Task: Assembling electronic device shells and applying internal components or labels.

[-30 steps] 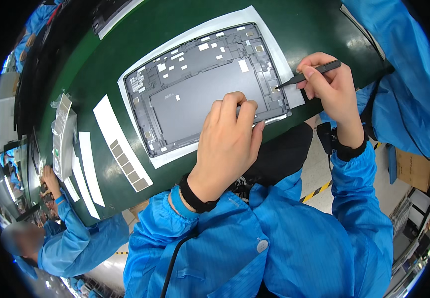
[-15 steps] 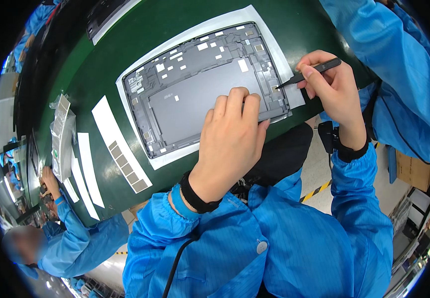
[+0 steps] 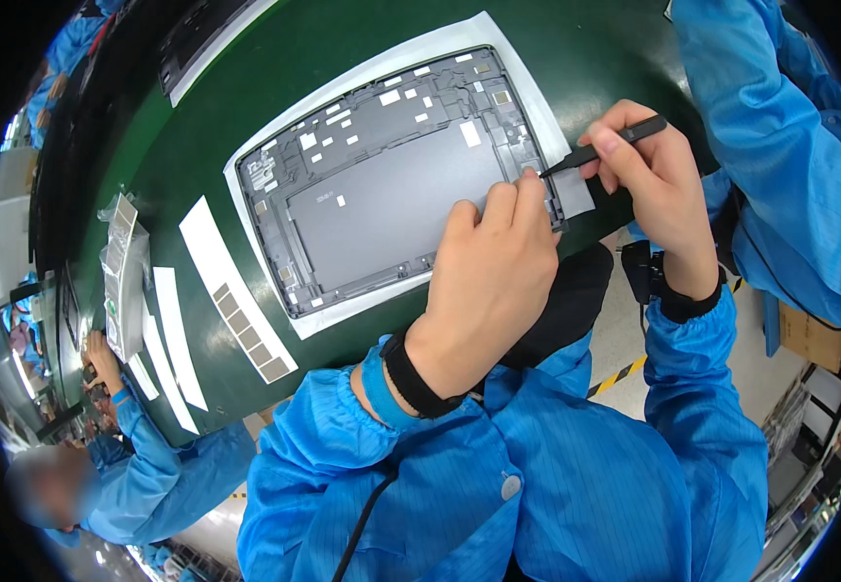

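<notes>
A dark grey tablet back housing [image 3: 391,213] lies face up on a white sheet [image 3: 522,68], with small white and tan patches stuck about its frame. My right hand [image 3: 648,170] is closed on black tweezers [image 3: 607,143], whose tip points at the housing's right side. Over the lower right part of the housing rests my left hand [image 3: 498,257], palm down and fingers apart. Its index fingertip is right by the tweezers' tip and touches the housing there. Whether a small piece sits at the tip I cannot tell.
On the green table [image 3: 343,44], left of the housing, lies a white strip [image 3: 212,242] with several grey squares. Beyond it are bare white strips [image 3: 178,339] and plastic-wrapped strips [image 3: 124,291]. Co-workers' blue sleeves [image 3: 745,97] flank the table; a co-worker's hand [image 3: 102,361] is at far left.
My left hand has slid right and up along the housing, its index finger now reaching the tweezers' tip. The right hand with the tweezers has barely moved.
</notes>
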### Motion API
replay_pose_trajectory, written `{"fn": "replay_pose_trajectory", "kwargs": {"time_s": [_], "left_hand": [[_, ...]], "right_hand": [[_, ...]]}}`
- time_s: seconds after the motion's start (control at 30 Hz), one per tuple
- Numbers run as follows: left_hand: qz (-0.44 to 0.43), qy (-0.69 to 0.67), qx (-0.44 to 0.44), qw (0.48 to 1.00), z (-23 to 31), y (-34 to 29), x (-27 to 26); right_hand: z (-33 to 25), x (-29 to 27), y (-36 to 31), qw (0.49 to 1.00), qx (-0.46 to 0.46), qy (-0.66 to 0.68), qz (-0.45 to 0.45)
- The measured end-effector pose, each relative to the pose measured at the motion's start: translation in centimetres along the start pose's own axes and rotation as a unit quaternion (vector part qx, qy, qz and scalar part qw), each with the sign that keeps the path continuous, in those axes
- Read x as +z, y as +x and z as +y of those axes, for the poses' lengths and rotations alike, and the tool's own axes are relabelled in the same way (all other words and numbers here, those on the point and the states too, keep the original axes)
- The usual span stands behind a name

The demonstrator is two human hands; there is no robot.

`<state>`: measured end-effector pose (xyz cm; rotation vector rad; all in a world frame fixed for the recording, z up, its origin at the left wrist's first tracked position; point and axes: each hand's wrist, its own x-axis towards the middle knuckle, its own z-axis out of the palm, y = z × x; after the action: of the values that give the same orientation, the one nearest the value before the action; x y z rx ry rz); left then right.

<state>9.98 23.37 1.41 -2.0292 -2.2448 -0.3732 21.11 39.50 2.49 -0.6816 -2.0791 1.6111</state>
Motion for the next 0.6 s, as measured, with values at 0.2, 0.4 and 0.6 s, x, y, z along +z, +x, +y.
{"fn": "replay_pose_trajectory", "kwargs": {"time_s": [0.2, 0.4, 0.6], "left_hand": [[0.003, -0.013, 0.001, 1.0, 0.3, 0.1, 0.5], [0.058, -0.155, -0.045, 0.985, -0.2, -1.1, 1.3], [0.055, -0.165, -0.049, 0.984, -0.3, -0.6, 0.7]], "right_hand": [[-0.4, -0.7, -1.0, 0.984, -0.082, 0.033, 0.158], [3.6, 1.2, -0.5, 0.948, -0.11, 0.159, 0.252], [3.5, 1.4, -0.4, 0.961, -0.093, 0.126, 0.229]]}}
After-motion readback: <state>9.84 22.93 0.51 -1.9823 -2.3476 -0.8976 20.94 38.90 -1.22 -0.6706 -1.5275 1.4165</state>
